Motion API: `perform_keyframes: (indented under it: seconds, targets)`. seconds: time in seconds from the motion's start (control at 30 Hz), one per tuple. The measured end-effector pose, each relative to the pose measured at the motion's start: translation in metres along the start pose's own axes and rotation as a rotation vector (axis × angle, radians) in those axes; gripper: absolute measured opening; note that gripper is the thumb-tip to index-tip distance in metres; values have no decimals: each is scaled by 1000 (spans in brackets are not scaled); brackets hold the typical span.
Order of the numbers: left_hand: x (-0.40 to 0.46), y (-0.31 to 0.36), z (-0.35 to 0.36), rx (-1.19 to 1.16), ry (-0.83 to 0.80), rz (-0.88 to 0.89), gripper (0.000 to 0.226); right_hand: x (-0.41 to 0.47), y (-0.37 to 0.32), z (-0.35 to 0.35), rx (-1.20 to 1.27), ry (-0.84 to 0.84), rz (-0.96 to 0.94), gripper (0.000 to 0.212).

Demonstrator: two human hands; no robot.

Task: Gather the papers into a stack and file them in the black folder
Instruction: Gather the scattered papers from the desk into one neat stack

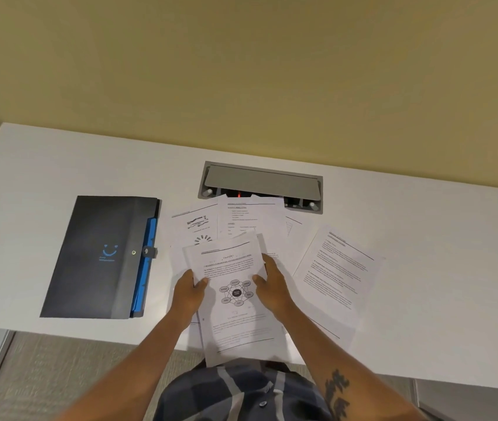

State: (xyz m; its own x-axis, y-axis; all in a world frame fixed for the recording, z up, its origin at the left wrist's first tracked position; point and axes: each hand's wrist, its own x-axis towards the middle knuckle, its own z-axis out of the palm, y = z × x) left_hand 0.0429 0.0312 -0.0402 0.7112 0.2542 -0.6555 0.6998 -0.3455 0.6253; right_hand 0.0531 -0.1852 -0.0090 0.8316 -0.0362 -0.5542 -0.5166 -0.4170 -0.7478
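I hold a small stack of printed papers (235,314) above the desk's near edge; its top sheet shows a round diagram. My left hand (188,291) grips the stack's left edge and my right hand (272,285) grips its right edge. Several loose sheets (250,220) lie fanned on the white desk behind the stack, and one more sheet (337,275) lies tilted to the right. The black folder (102,256) lies shut at the left of the desk, with blue dividers showing along its right side and a snap tab across them.
The white desk (424,226) meets a yellow wall at the back. A grey cable hatch (261,185) is set into the desk behind the papers, with a red light inside. The near edge of the desk runs just below my wrists.
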Motion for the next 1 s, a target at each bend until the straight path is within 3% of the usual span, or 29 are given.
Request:
perform_keyframes:
  seconds: [0.2,0.43,0.67,0.9,1.0]
  targets:
    - [-6,-6,-9,-35,47,32,7,-9,21,-58,-202,178,-46,73]
    - [-22,-24,-25,6,43,55,16,-18,80,-178,-456,346,161,98]
    - [-45,-21,-29,-24,67,69,20,-14,100,-224,-749,170,213,136]
    - [-63,-12,-21,-110,81,85,16,-18,105,-213,-914,182,124,119]
    - [-66,-11,-15,-124,77,86,18,-23,106,-205,-862,234,62,107]
